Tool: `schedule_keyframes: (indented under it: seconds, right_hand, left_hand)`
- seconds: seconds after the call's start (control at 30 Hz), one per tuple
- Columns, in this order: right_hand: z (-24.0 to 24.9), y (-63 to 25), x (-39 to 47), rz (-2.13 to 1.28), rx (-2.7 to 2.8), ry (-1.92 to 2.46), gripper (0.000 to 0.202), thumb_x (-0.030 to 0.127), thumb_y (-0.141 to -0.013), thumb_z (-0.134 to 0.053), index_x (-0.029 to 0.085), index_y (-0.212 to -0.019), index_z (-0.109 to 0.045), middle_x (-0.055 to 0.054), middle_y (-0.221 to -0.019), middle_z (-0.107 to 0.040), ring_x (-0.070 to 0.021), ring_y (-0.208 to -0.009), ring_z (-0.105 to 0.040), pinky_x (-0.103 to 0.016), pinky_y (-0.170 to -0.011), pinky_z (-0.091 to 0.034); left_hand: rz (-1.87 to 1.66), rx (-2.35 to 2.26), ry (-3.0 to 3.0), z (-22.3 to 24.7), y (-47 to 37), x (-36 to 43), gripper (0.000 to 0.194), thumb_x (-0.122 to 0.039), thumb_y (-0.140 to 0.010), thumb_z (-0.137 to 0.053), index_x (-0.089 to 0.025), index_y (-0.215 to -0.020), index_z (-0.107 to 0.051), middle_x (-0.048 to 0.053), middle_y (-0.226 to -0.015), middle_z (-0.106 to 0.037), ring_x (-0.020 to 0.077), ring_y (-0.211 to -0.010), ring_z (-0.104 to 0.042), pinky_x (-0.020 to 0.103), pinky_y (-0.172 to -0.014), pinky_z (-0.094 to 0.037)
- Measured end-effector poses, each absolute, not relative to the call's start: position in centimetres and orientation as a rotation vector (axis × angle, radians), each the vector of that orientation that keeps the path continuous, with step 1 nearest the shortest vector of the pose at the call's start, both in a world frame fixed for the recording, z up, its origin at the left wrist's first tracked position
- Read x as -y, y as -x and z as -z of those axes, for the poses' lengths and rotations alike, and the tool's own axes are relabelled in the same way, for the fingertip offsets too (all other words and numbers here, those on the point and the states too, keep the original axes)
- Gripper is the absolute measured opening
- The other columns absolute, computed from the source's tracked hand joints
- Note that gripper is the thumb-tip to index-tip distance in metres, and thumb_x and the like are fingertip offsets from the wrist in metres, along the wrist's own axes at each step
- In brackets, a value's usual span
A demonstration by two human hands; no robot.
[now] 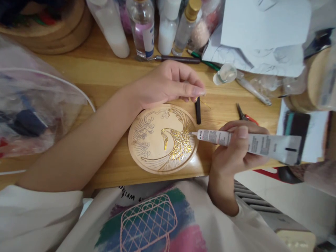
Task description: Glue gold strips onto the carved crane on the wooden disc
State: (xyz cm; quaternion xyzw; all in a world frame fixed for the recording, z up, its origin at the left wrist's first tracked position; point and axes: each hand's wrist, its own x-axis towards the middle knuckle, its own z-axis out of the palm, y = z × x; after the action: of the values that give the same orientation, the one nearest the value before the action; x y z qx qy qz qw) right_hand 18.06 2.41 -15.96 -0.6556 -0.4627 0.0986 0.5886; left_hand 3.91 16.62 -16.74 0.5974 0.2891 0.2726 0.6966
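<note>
On the table lies an oval wooden plaque [154, 154] with a crane design, its head, neck and feathers partly laid with gold wire. My right hand [237, 147] is wrapped round a white glue tube [215, 137], whose narrow nozzle points left at the plaque's right side, by the bird's feathers. Just beyond the plaque's upper edge, my left hand [173, 84] pinches a thin gold wire [207, 104] between thumb and forefinger. Below those fingertips a short black stick [198, 112] rests on the table.
Several bottles [141, 29] stand along the back. A dark-handled tool [180, 59] lies before them. Small pliers or snips [245, 115] with a red handle sit beyond my right hand. Paper sheets [262, 28] fill the back right; a plastic bag [34, 105] lies at left.
</note>
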Motion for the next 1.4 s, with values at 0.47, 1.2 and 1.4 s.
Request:
schedule_keyframes:
  seconds: [0.47,1.2,1.4]
  right_hand:
    - [16.1,-17.9,-2.4,-0.171,1.037,1.534,0.022,0.035,-0.088,-0.058,0.029,-0.068,-0.05,0.002,-0.061,-0.053,-0.0199,-0.057,-0.054,-0.039,-0.059,-0.048]
    - [16.2,-18.1,-2.1,-0.142,1.113,1.457,0.018,0.031,-0.09,-0.058,0.03,-0.072,-0.055,0.005,-0.065,-0.051,-0.0156,-0.059,-0.056,-0.035,-0.062,-0.048]
    - [16.5,-18.2,-1.9,-0.06,1.109,1.434,0.014,0.03,-0.088,-0.059,0.031,-0.074,-0.058,0.005,-0.063,-0.052,-0.0152,-0.057,-0.056,-0.036,-0.066,-0.05]
  left_hand:
    - [-0.59,-0.632,-1.188,16.2,-4.1,-16.5,0.014,-0.007,-0.076,-0.073,-0.013,-0.065,-0.068,-0.001,-0.071,-0.067,0.0229,-0.096,-0.07,0.033,-0.08,-0.053]
    - [-0.591,-0.631,-1.264,16.6,-4.0,-16.6,0.024,-0.035,-0.072,-0.082,-0.016,-0.069,-0.068,0.001,-0.078,-0.068,0.0279,-0.099,-0.069,0.034,-0.072,-0.055]
    - [-0.625,-0.552,-1.268,17.1,-4.0,-16.8,0.026,-0.038,-0.071,-0.082,-0.016,-0.069,-0.068,0.0,-0.077,-0.067,0.0238,-0.094,-0.07,0.031,-0.07,-0.055]
